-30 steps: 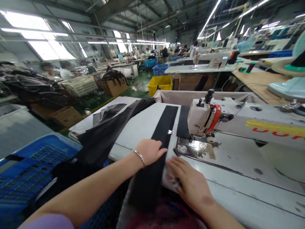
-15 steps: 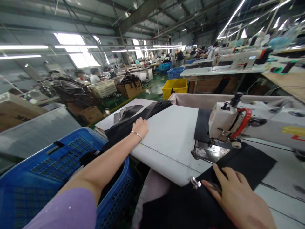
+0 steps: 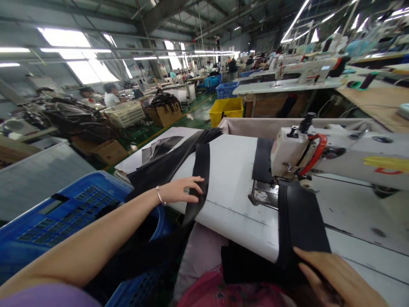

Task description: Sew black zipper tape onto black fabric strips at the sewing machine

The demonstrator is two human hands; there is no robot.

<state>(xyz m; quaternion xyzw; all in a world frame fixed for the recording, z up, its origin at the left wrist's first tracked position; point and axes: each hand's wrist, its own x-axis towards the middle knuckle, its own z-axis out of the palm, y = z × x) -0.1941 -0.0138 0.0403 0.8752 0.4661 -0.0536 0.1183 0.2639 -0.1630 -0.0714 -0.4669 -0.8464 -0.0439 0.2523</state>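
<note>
My left hand (image 3: pixel 180 190) lies on a narrow black strip of material (image 3: pixel 202 160), fingers and thumb spread apart. The strip runs across the white sewing table and droops over its front edge. Left of it, a fanned stack of black strips (image 3: pixel 166 157) rests on the table. My right hand (image 3: pixel 341 273), partly cut off by the frame, has its fingers closed at the near edge of a black fabric piece (image 3: pixel 305 217). That piece lies beside the needle area of the sewing machine (image 3: pixel 290 151) and hangs over the table edge. What lies under the right palm is hidden.
A blue basket (image 3: pixel 105 181) with dark material stands left, close to my left arm. Another black piece (image 3: pixel 262 160) lies behind the machine's needle area. Beyond are a yellow crate (image 3: pixel 226 110), a cardboard box (image 3: pixel 164 114), more sewing machines and people.
My left hand has moved from the stack toward me, and a single strip now lies apart under it. The right hand and its fabric have shifted nearer; the fabric has turned.
</note>
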